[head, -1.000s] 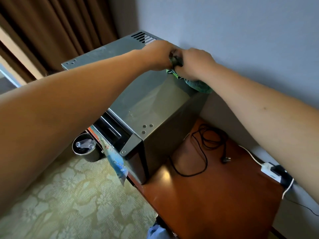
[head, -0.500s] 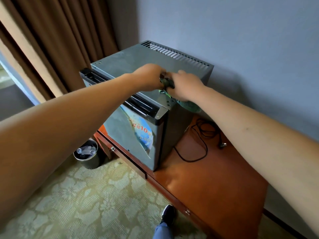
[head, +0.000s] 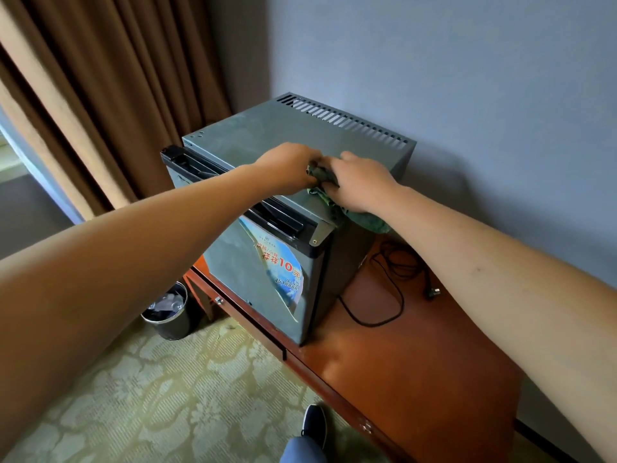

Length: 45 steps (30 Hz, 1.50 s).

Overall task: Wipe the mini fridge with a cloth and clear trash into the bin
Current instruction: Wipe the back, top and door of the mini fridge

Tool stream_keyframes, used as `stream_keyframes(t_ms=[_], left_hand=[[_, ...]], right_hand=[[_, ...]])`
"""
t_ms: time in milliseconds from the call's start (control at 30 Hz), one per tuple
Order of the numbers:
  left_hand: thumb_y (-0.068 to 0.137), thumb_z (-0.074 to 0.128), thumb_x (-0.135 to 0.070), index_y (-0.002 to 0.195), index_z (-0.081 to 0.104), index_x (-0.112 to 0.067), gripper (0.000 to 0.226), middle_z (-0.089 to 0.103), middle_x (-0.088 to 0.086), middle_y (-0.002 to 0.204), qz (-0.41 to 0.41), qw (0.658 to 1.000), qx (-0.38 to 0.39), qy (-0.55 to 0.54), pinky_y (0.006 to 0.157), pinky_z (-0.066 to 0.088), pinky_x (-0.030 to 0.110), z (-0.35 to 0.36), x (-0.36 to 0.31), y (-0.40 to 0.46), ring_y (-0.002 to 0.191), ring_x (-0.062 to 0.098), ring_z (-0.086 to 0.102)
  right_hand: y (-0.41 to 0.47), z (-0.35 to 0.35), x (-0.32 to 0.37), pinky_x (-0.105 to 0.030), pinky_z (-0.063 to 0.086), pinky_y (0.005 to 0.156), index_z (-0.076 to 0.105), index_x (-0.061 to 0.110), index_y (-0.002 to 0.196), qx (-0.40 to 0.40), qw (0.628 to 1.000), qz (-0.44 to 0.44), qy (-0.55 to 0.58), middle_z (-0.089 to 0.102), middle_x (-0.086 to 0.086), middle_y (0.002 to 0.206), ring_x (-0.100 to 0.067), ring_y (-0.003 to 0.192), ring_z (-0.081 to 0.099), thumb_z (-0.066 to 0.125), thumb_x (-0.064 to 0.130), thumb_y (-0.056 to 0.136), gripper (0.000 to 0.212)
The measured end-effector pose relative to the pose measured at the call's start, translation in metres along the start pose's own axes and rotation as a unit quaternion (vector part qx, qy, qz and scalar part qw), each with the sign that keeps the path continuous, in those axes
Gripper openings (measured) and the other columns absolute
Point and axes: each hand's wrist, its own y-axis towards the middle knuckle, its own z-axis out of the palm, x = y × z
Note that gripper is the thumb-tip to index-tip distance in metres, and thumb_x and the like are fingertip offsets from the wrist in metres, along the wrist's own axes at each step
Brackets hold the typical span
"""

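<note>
The green cloth [head: 337,203] sits bunched at the frame's centre, on the near right corner of the mini fridge [head: 267,135] top, one end drooping over the side. It looks soft, light and limp, so it is best gathered into a wad and pressed flat rather than pinched by an edge. Both the left hand [head: 287,167] and the right hand [head: 359,187] curl around its dark, twisted upper part, though the fingers themselves are probably hidden underneath. The bin [head: 168,312] stands lower left.

hands [head: 329,177] | cloth [head: 337,202] | shifted from fridge's back to front corner
</note>
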Motion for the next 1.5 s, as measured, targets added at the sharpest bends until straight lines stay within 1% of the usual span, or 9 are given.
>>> stream_keyframes(t_ms=[233, 400, 567, 700, 833, 967, 1100, 1267, 1500], left_hand=[[0.09, 0.067, -0.026, 0.124, 0.066, -0.016, 0.036, 0.07, 0.007, 0.118, -0.02, 1.0, 0.005, 0.0, 0.092, 0.053, 0.044, 0.0, 0.016, 0.085, 0.109, 0.031, 0.063], [0.089, 0.065, -0.023, 0.125, 0.068, -0.022, 0.036, 0.07, 0.001, 0.116, -0.031, 0.999, 0.007, -0.003, 0.089, 0.053, 0.04, 0.001, 0.028, 0.145, 0.105, 0.026, 0.063], [0.086, 0.061, -0.022, 0.117, 0.07, -0.021, 0.032, 0.072, 0.003, 0.111, -0.056, 0.998, 0.002, -0.015, 0.083, 0.054, 0.041, 0.003, 0.044, 0.188, 0.1, 0.026, 0.066], [0.087, 0.06, -0.021, 0.12, 0.07, -0.022, 0.034, 0.072, 0.002, 0.111, -0.068, 0.997, -0.006, -0.025, 0.082, 0.055, 0.042, 0.003, 0.049, 0.197, 0.098, 0.025, 0.066], [0.089, 0.06, -0.025, 0.118, 0.07, -0.025, 0.031, 0.073, 0.001, 0.109, -0.069, 0.997, -0.014, -0.031, 0.086, 0.055, 0.042, 0.005, 0.047, 0.191, 0.103, 0.024, 0.064], [0.089, 0.065, -0.034, 0.12, 0.07, -0.022, 0.033, 0.071, 0.0, 0.116, -0.068, 0.997, -0.008, -0.021, 0.09, 0.053, 0.04, 0.0, 0.047, 0.171, 0.107, 0.024, 0.063], [0.088, 0.067, -0.035, 0.126, 0.068, -0.03, 0.038, 0.071, -0.002, 0.116, -0.055, 0.997, -0.01, -0.051, 0.09, 0.054, 0.039, -0.001, 0.05, 0.135, 0.108, 0.023, 0.064], [0.091, 0.068, -0.03, 0.124, 0.067, -0.02, 0.035, 0.071, 0.006, 0.118, -0.012, 0.999, -0.005, -0.039, 0.087, 0.05, 0.035, -0.003, 0.055, 0.085, 0.111, 0.03, 0.063], [0.09, 0.069, -0.033, 0.131, 0.067, -0.025, 0.042, 0.07, 0.002, 0.126, 0.03, 0.997, 0.0, -0.072, 0.098, 0.051, 0.039, -0.011, 0.065, 0.013, 0.116, 0.027, 0.063]], right_hand=[[0.073, 0.014, -0.049, -0.039, 0.04, 0.069, 0.049, 0.02, 0.133, -0.011, 1.0, 0.013, 0.001, 0.052, -0.014, 0.113, -0.039, 0.098, 0.06, 0.047, 0.044, 0.097, 0.043], [0.128, 0.025, -0.084, -0.041, 0.044, 0.078, 0.051, 0.019, 0.131, -0.026, 1.0, 0.011, -0.001, 0.053, -0.016, 0.12, -0.042, 0.105, 0.059, 0.045, 0.043, 0.098, 0.041], [0.173, 0.034, -0.107, -0.04, 0.041, 0.074, 0.051, 0.019, 0.13, -0.042, 0.999, 0.009, 0.002, 0.052, -0.014, 0.114, -0.042, 0.1, 0.059, 0.046, 0.041, 0.098, 0.039], [0.187, 0.037, -0.113, -0.04, 0.041, 0.075, 0.05, 0.022, 0.134, -0.037, 0.999, 0.008, 0.015, 0.052, -0.014, 0.114, -0.042, 0.1, 0.059, 0.045, 0.04, 0.098, 0.041], [0.181, 0.035, -0.107, -0.043, 0.046, 0.085, 0.049, 0.03, 0.137, -0.024, 0.998, 0.045, 0.038, 0.051, -0.014, 0.118, -0.043, 0.105, 0.059, 0.046, 0.044, 0.096, 0.043], [0.165, 0.031, -0.091, -0.044, 0.047, 0.086, 0.05, 0.032, 0.133, -0.016, 0.997, 0.059, 0.041, 0.052, -0.014, 0.12, -0.043, 0.107, 0.059, 0.047, 0.045, 0.094, 0.041], [0.136, 0.028, -0.063, -0.043, 0.047, 0.085, 0.05, 0.033, 0.13, -0.019, 0.996, 0.069, 0.049, 0.053, -0.015, 0.121, -0.041, 0.111, 0.058, 0.048, 0.046, 0.093, 0.039], [0.088, 0.018, -0.012, -0.039, 0.042, 0.075, 0.047, 0.038, 0.132, -0.014, 0.993, 0.106, 0.049, 0.046, -0.008, 0.103, -0.039, 0.099, 0.06, 0.048, 0.047, 0.094, 0.039], [0.033, 0.007, 0.052, -0.037, 0.045, 0.07, 0.049, 0.038, 0.126, -0.015, 0.989, 0.14, 0.045, 0.042, -0.004, 0.097, -0.036, 0.088, 0.059, 0.048, 0.047, 0.094, 0.033]])
